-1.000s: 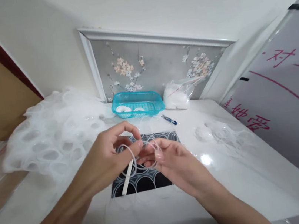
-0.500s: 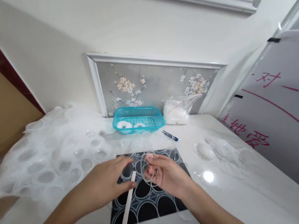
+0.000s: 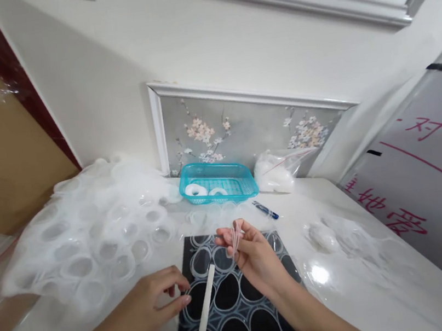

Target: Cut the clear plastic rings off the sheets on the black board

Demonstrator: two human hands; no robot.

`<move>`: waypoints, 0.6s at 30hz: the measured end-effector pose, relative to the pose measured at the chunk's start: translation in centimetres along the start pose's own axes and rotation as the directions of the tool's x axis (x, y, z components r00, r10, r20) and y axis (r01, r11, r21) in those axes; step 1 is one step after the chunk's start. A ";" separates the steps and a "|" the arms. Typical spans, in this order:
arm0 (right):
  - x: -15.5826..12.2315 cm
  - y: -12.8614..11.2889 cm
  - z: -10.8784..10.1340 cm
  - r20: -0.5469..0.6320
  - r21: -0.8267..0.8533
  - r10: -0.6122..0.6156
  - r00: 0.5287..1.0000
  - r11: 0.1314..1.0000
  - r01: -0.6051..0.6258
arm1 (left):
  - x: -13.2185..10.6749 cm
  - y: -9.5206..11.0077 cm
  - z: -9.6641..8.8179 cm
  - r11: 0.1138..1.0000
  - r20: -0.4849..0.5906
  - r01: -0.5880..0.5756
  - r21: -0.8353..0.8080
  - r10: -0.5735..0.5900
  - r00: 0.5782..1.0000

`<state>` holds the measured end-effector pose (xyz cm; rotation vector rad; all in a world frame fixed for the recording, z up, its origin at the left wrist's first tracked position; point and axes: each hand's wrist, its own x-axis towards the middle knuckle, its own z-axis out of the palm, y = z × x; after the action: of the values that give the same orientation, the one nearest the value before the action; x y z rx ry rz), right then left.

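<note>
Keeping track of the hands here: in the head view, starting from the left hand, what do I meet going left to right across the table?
Left hand → white strip → right hand holding thin clear rings → crumpled clear plastic.

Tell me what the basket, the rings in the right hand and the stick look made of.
Basket: glossy plastic, by its translucent turquoise walls and lattice.
Rings: probably clear plastic or silicone, since the thin loops look see-through; how soft, I can't tell.
Stick: matte, off-white; wood or plastic, the plain surface leaves it open.
</note>
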<state>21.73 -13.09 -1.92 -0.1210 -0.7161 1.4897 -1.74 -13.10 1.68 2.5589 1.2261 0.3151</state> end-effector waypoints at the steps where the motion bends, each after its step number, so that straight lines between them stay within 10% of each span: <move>1: -0.1 0.0 0.4 0.005 -0.009 0.007 1.000 1.000 -0.007 | 0.0 -0.1 -0.1 1.000 -0.015 -0.012 -0.028 0.011 1.000; 11: -1.8 -0.5 2.7 0.194 -0.265 -0.024 0.981 0.961 0.076 | 0.3 2.2 -0.9 0.981 -0.071 -0.136 -0.135 0.128 0.989; 18: -2.0 -1.8 2.7 0.138 0.116 0.221 0.965 0.964 -0.238 | 0.0 2.7 -0.6 0.983 -0.103 -0.142 -0.116 0.130 0.986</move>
<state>22.13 -16.08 0.37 -0.0107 -0.7186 1.7752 0.07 -14.59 3.16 2.5514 1.0301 0.5311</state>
